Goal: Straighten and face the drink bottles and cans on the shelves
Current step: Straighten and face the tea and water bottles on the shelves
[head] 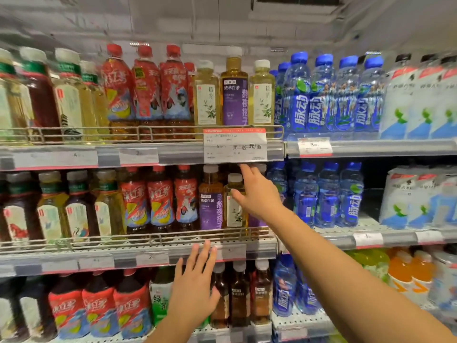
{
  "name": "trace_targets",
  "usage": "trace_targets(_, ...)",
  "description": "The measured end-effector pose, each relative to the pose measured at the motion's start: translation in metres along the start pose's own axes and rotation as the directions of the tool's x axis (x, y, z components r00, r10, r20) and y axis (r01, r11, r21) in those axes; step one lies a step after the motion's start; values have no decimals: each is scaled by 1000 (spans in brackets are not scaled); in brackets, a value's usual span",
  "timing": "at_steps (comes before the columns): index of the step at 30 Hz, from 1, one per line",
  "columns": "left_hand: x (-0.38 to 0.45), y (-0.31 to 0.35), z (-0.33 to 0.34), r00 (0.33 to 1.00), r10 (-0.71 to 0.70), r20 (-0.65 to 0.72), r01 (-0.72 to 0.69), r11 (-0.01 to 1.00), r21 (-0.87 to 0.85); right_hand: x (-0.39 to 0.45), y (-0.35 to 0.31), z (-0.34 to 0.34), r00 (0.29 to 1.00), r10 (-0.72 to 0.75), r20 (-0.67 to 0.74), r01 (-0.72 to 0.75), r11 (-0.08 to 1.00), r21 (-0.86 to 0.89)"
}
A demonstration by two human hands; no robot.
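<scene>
Supermarket shelving fills the head view, three tiers of bottled drinks behind wire rails. On the middle shelf, the right hand [257, 194] reaches with fingers spread, holding nothing, toward a pale tea bottle [233, 201] just left of its thumb; whether it touches is unclear. That bottle should be turned label-out and drawn to the wire rail [148, 237]. Below, the left hand [195, 285] hovers open near the shelf edge. A hanging price tag [235, 144] just above the right fingers crowds the reach.

Two bare forearms, no sleeves, left hand [194, 280], right hand [257, 194]
</scene>
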State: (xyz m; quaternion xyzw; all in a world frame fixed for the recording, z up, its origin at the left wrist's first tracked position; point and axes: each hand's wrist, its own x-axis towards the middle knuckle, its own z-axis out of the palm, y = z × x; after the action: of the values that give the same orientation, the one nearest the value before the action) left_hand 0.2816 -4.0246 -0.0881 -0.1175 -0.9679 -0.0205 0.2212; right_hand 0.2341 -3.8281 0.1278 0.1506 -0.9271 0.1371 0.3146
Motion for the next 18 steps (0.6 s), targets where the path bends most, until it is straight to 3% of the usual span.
trace_targets(5,2,-3,-3,999,31,-14,-31,999,9,21,-4,7,987,49,151,-50,999,8)
trace_targets(18,4,-2,3,1000,11,-25,-12,999,-39,-6,4,10,997,45,60,-49,997,61)
